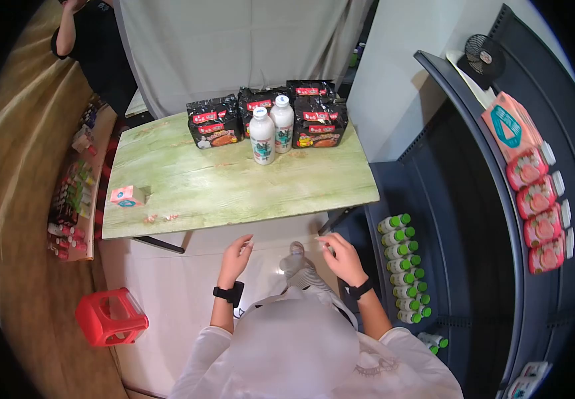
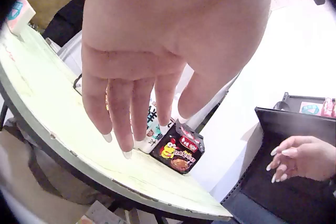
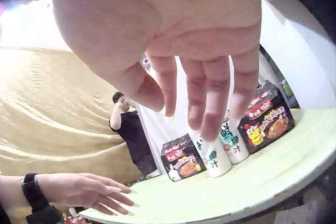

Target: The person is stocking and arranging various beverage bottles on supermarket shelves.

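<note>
Both hands hang in the air before the near edge of the green table (image 1: 187, 193), holding nothing. The left hand (image 1: 235, 258) has its fingers loosely extended; the right hand (image 1: 344, 259) is relaxed, fingers slightly bent. Two white bottles (image 1: 262, 139) (image 1: 282, 126) stand upright near the table's back, in front of several black noodle packs (image 1: 214, 125). A small pink and white box (image 1: 128, 196) lies at the table's left. In the right wrist view, the right hand's fingers (image 3: 210, 92) partly cover the bottles (image 3: 216, 161).
A dark shelf at the right bears pink-lidded packs (image 1: 543, 226), a small fan (image 1: 484, 58) and green-capped bottles (image 1: 404, 266). A red stool (image 1: 111, 318) stands on the floor at the left. Another person (image 1: 98, 56) is at the back left, beside a low goods shelf (image 1: 88, 193).
</note>
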Demonstrator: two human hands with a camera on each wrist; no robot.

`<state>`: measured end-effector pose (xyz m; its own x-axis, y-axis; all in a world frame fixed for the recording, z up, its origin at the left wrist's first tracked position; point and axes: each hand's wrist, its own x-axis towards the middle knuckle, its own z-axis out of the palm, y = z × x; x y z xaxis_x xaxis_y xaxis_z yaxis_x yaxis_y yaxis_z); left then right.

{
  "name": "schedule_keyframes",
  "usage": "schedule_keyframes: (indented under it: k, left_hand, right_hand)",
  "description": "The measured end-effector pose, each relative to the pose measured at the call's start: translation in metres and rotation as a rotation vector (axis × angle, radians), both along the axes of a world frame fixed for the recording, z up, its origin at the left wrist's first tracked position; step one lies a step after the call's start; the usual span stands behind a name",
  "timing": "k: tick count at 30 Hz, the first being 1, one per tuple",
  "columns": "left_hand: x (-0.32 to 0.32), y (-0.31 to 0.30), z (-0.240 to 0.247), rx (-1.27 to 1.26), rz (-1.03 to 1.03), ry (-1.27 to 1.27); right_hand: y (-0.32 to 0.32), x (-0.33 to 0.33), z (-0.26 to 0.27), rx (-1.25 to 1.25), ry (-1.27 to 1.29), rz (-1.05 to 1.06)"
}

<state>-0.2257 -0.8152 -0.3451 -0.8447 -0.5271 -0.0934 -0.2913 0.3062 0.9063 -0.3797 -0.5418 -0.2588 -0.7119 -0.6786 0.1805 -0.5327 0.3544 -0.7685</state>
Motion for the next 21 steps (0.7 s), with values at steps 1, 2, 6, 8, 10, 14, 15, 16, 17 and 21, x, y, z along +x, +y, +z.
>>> schedule_keyframes:
  k: [1, 2, 6, 8, 10, 14, 15, 16, 17, 21]
  left_hand:
    - [-0.009, -0.003, 0.004, 0.0, 0.003, -0.007]
    - [-0.019, -0.009, 0.008, -0.002, 0.005, -0.013]
    - [-0.071, -0.047, 0.021, -0.049, 0.006, 0.035]
    - [-0.1, -0.07, 0.032, -0.089, -0.005, 0.056]
    - [-0.134, -0.091, 0.05, -0.182, -0.019, 0.081]
    - [-0.211, -0.13, 0.064, -0.223, 0.008, 0.126]
    - [-0.229, -0.138, 0.061, -0.208, 0.045, 0.144]
    - [-0.247, -0.143, 0.062, -0.24, 0.037, 0.187]
    - [-0.264, -0.148, 0.062, -0.273, 0.03, 0.23]
    - [-0.31, -0.165, 0.039, -0.324, -0.057, 0.256]
  right_hand:
    - [-0.013, -0.012, 0.001, -0.015, 0.012, 0.022]
    - [-0.027, -0.025, 0.002, -0.031, 0.025, 0.044]
    - [-0.081, -0.07, 0.016, -0.098, 0.035, 0.114]
    - [-0.104, -0.092, 0.02, -0.125, 0.072, 0.15]
    - [-0.124, -0.113, 0.024, -0.139, 0.078, 0.168]
    - [-0.154, -0.151, 0.027, -0.169, 0.083, 0.188]
    - [-0.161, -0.16, 0.028, -0.165, 0.084, 0.196]
    - [-0.168, -0.168, 0.03, -0.162, 0.086, 0.206]
    - [-0.176, -0.176, 0.032, -0.161, 0.091, 0.214]
    - [-0.209, -0.21, 0.03, -0.148, 0.134, 0.241]
